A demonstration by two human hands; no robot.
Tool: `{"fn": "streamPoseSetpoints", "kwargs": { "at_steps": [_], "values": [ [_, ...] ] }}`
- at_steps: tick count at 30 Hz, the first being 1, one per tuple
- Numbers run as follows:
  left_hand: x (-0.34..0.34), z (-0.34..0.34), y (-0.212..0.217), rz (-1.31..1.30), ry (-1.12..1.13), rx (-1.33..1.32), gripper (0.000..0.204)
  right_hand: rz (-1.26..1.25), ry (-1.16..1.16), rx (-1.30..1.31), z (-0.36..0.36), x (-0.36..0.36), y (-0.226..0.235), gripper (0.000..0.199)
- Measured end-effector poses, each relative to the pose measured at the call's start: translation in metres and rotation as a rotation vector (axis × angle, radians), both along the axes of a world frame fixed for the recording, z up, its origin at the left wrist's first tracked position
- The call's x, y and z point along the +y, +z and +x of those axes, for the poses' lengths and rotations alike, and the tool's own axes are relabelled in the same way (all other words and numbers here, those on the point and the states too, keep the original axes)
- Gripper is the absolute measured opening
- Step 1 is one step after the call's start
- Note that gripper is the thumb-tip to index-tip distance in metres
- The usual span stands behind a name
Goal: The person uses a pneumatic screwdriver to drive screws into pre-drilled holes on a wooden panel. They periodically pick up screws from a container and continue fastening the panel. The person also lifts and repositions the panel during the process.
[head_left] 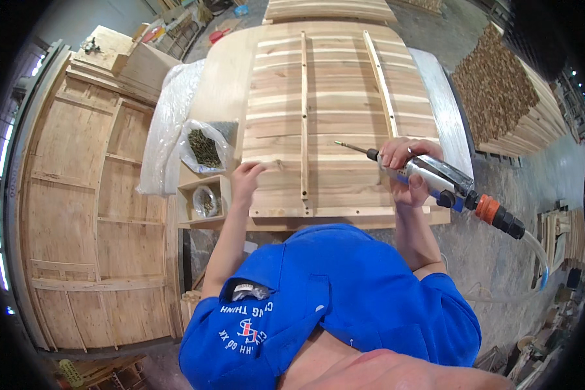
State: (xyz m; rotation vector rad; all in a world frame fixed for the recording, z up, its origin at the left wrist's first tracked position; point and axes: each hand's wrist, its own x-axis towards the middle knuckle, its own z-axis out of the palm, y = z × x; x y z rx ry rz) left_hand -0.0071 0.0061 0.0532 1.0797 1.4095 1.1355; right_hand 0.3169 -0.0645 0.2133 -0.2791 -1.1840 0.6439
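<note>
My right hand [409, 162] is wrapped round a silver and blue air screwdriver [454, 181], its long bit pointing left above the wood. An orange and black coupling joins the tool to a clear hose [538, 253]. Over the left edge of a slatted wooden panel [344, 140], my left hand [246, 183] is closed in a pinch; whatever its fingertips hold is too small to make out. Two narrow battens run lengthwise on the panel, a middle batten [304, 117] and a right batten [381, 84]. Another strip [344, 212] lies along the near edge, with dark holes in it.
Left of the panel, an open plastic bag holds many screws [205, 148]. Nearer stands a wooden box [225, 195] with a smaller bag of hardware [205, 203] inside. A large plywood frame [65, 195] is at far left. Stacked wood [497, 91] stands at right.
</note>
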Motion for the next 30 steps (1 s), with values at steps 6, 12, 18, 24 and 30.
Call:
{"fn": "streamPoseSetpoints", "kwargs": {
  "at_steps": [6, 12, 18, 24, 30],
  "values": [
    [0.004, 0.172, 0.036, -0.196, -0.357, -0.305, 0.015, -0.021, -0.036, -0.072, 0.045, -0.015, 0.001, 0.047],
    [0.007, 0.245, 0.037, -0.216, -0.466, -0.508, 0.014, -0.031, -0.084, -0.106, 0.084, -0.024, -0.006, 0.046],
    [0.005, 0.273, 0.039, -0.232, -0.465, -0.427, 0.017, -0.053, -0.062, -0.096, 0.11, -0.019, -0.013, 0.047],
    [0.007, 0.288, 0.042, -0.156, -0.46, -0.28, 0.015, -0.111, -0.069, -0.06, 0.116, -0.003, -0.026, 0.047],
    [0.017, 0.291, 0.034, -0.227, -0.451, -0.276, 0.017, -0.155, 0.011, -0.034, 0.123, 0.022, -0.043, 0.044]
  ]
}}
